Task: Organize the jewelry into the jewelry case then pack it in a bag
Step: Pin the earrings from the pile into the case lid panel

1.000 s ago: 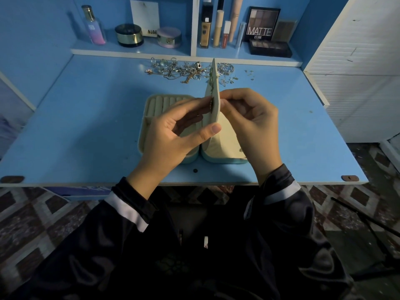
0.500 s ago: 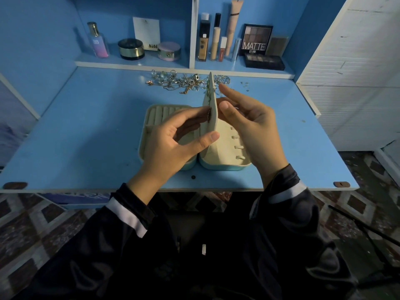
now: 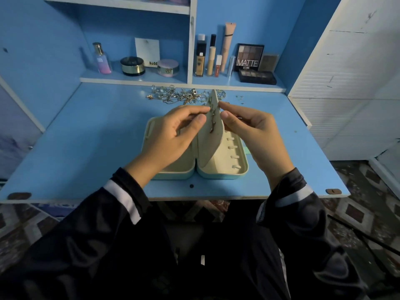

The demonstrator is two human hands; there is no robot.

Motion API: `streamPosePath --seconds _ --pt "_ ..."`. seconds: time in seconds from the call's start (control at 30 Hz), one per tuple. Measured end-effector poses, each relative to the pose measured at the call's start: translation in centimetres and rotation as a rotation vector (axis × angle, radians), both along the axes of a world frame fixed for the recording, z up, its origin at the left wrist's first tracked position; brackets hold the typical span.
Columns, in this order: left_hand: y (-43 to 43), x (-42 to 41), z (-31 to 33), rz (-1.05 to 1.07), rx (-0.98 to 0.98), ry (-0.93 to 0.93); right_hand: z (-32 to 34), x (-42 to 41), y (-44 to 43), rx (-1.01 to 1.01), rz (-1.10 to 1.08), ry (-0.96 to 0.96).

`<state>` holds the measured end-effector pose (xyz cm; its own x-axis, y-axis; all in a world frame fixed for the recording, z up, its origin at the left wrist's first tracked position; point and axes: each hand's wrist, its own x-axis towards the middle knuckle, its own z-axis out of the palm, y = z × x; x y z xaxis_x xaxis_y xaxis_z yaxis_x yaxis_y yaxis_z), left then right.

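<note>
The jewelry case (image 3: 223, 169) is showing a smooth pale teal shell outside and a matt cream lining that looks like soft cloth. Its upright cream flap (image 3: 213, 135) is looking equally matt, with small shiny metal pieces on it. Behind the case, the jewelry pile (image 3: 181, 96) is glinting like polished metal on the blue desk (image 3: 86, 137), whose smooth surface is showing scuffs.

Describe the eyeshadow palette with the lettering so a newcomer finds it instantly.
Start at the blue desk and look up to the low shelf behind it, right of the white divider. Past the upright tubes, the palette leans against the back wall. It alone bears "MATTE" in big white letters, unlike the flat dark palette lying below it.
</note>
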<state>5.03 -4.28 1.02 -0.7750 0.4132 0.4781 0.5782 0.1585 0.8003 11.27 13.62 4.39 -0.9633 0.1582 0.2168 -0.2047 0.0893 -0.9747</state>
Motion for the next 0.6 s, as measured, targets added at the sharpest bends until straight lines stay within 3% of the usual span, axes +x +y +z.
streamPosePath --seconds 0.27,0.6 --pt "2.4 -3.8 0.3 -0.069 -0.401 0.106 -0.8 0.7 2.5 0.016 -0.029 -0.051" --pt "3.8 -5.6 -1.4 -0.173 -0.606 0.101 -3.6 2.0 3.9 0.027 -0.122 -0.072"
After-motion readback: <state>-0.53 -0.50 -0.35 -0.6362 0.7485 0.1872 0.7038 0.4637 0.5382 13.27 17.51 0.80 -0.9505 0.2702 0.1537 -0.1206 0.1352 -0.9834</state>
